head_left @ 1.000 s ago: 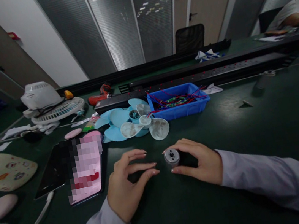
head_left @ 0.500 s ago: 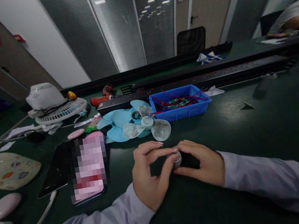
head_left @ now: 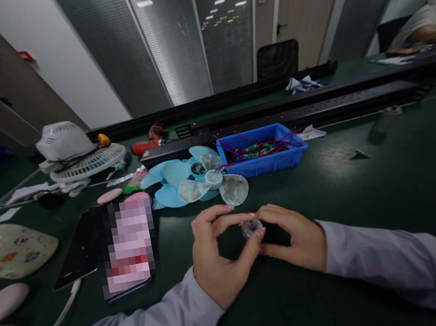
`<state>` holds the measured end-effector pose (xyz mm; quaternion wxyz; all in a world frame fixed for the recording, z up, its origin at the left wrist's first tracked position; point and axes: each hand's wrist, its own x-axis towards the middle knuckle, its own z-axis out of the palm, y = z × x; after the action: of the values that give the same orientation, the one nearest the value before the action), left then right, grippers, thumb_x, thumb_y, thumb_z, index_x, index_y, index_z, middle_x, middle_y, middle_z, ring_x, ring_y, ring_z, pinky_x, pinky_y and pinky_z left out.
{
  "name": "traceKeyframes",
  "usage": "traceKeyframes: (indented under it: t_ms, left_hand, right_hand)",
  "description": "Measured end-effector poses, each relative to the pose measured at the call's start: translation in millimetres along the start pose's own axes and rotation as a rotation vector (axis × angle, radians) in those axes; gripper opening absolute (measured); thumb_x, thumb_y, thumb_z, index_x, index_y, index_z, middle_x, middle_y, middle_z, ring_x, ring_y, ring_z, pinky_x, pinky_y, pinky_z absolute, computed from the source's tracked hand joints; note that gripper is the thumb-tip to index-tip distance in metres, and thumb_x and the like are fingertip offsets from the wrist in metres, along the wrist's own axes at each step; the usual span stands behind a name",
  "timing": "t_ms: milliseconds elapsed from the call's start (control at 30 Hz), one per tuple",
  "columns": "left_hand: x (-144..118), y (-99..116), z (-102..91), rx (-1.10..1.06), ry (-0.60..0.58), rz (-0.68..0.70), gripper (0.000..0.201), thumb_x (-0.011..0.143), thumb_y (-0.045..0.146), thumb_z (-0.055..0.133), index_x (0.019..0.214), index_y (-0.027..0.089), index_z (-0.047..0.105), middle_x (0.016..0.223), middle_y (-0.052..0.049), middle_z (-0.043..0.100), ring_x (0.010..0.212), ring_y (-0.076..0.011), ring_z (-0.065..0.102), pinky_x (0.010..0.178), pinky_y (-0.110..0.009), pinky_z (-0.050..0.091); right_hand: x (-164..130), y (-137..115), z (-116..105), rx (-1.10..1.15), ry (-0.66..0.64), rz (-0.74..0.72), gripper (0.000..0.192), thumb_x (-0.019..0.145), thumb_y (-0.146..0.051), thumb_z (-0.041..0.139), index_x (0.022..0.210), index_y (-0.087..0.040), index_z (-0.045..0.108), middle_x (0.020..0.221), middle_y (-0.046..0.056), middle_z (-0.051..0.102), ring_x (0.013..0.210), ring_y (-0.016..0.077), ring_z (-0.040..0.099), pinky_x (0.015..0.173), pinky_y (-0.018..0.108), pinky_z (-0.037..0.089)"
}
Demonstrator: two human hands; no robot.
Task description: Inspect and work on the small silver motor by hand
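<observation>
In the head view, a small round grey part (head_left: 251, 227) with dark holes on its face is between my hands, low over the dark green table. My left hand (head_left: 218, 261) grips it, thumb on the near side and forefinger along the far edge. My right hand (head_left: 293, 234) closes in from the right, its fingertips against the part's right side, meeting the left fingertips. Just beyond lies a pile of fan blades, a light blue set (head_left: 167, 194) with a dusty pale one (head_left: 234, 189) on top.
A blue bin (head_left: 269, 164) of red wires and circuit boards stands behind my hands. To the left lie a phone (head_left: 129, 246), a black tablet (head_left: 75, 250) and a white fan (head_left: 83, 164). An orange drill (head_left: 149, 141) rests farther back. Another person (head_left: 426, 28) sits far right.
The round part has turned in my fingers, so its face with the holes now shows upward. My left thumb has shifted slightly to the right. The camera view has moved a little.
</observation>
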<state>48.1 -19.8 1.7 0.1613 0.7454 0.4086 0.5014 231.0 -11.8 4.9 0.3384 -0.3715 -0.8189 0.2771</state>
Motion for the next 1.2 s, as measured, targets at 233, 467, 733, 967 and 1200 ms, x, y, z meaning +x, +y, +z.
traceKeyframes:
  t_ms: [233,467,733,967,1200]
  left_hand:
    - [2.4,-0.2,2.6,-0.071,0.049,-0.009,0.036,0.073,0.015,0.071,0.102,0.024,0.052,0.093,-0.004,0.066,0.095,-0.0246,0.063,0.089,-0.048,0.046]
    - [2.8,0.6,-3.2,-0.1,-0.074,0.009,0.04,0.079,0.012,0.064,0.113,0.026,0.048,0.102,-0.006,0.068,0.106,-0.0265,0.06,0.093,-0.051,0.042]
    - [3.3,1.6,-6.3,-0.092,-0.132,0.026,0.038,0.083,0.011,0.06,0.116,0.026,0.049,0.107,-0.006,0.068,0.111,-0.0258,0.058,0.098,-0.05,0.041]
    - [2.1,3.1,-5.4,-0.074,-0.088,0.053,0.036,0.084,0.011,0.058,0.116,0.026,0.053,0.109,-0.007,0.063,0.114,-0.0253,0.055,0.096,-0.047,0.044]
    - [7.3,2.1,-1.4,-0.116,-0.052,-0.006,0.029,0.079,0.014,0.067,0.103,0.026,0.057,0.1,-0.004,0.066,0.104,-0.0242,0.061,0.093,-0.046,0.045]
  right_hand:
    - [-0.6,1.2,0.7,0.022,0.0,0.01,0.03,0.079,-0.026,0.068,0.106,-0.018,0.06,0.09,0.005,0.063,0.085,0.0202,0.056,0.075,0.034,0.045]
    - [-0.4,-0.8,0.1,0.028,0.017,0.002,0.023,0.075,-0.023,0.072,0.095,-0.018,0.062,0.087,0.004,0.062,0.083,0.019,0.055,0.076,0.033,0.045]
    - [-0.9,0.7,0.6,0.008,0.021,-0.001,0.017,0.077,-0.026,0.071,0.087,-0.018,0.06,0.084,0.003,0.06,0.083,0.0192,0.055,0.075,0.033,0.046]
    - [-0.6,2.0,1.7,-0.001,0.026,-0.026,0.016,0.08,-0.027,0.067,0.091,-0.018,0.059,0.086,0.004,0.061,0.083,0.0195,0.055,0.074,0.034,0.045]
    - [-0.5,1.0,0.6,0.007,0.019,-0.017,0.021,0.078,-0.027,0.069,0.097,-0.018,0.061,0.088,0.004,0.063,0.084,0.0194,0.056,0.075,0.033,0.046]
